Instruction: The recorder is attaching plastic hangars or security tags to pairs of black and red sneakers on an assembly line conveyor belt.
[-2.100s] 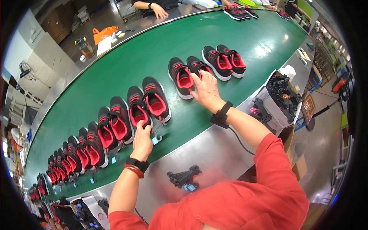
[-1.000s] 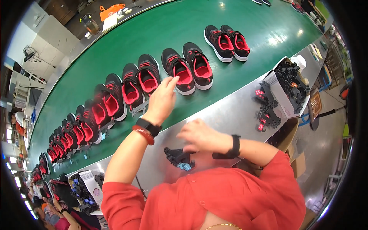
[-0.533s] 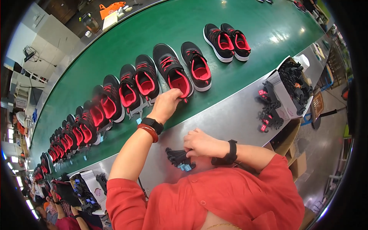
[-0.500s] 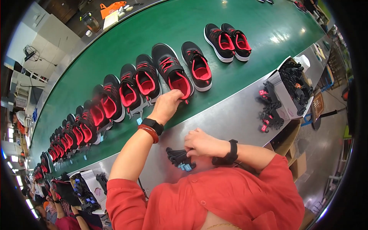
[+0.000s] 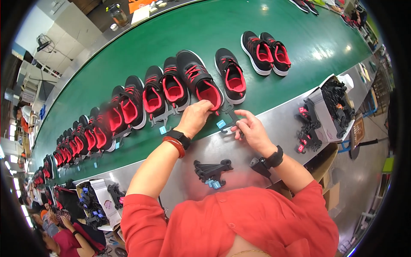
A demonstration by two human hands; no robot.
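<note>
My left hand (image 5: 197,117) is closed at the heel of a black sneaker with red lining (image 5: 193,68), its fingertips at the heel tab. In my right hand (image 5: 253,131) is a dark plastic shoe hanger (image 5: 230,112) with a small blue tag, held just off the sneaker's heel, at the belt's near edge. Right of that sneaker stands another black and red sneaker (image 5: 231,77). To its left, a pair of sneakers (image 5: 173,88) has a grey hanger (image 5: 166,115) across the heels. A bunch of blue-tagged hangers (image 5: 209,171) lies in front of me.
A long row of sneakers (image 5: 100,132) runs left along the green belt (image 5: 171,34). Another pair (image 5: 263,53) stands further right. On the metal ledge (image 5: 282,115) are red-tagged hangers (image 5: 307,126) and a box of hangers (image 5: 322,112). At lower left is another hanger box (image 5: 107,203); other people sit beyond.
My right hand has lifted a hanger from the bunch and carried it forward to the sneakers' heels. My left hand stays on the sneaker's heel. The whole view has shifted slightly.
</note>
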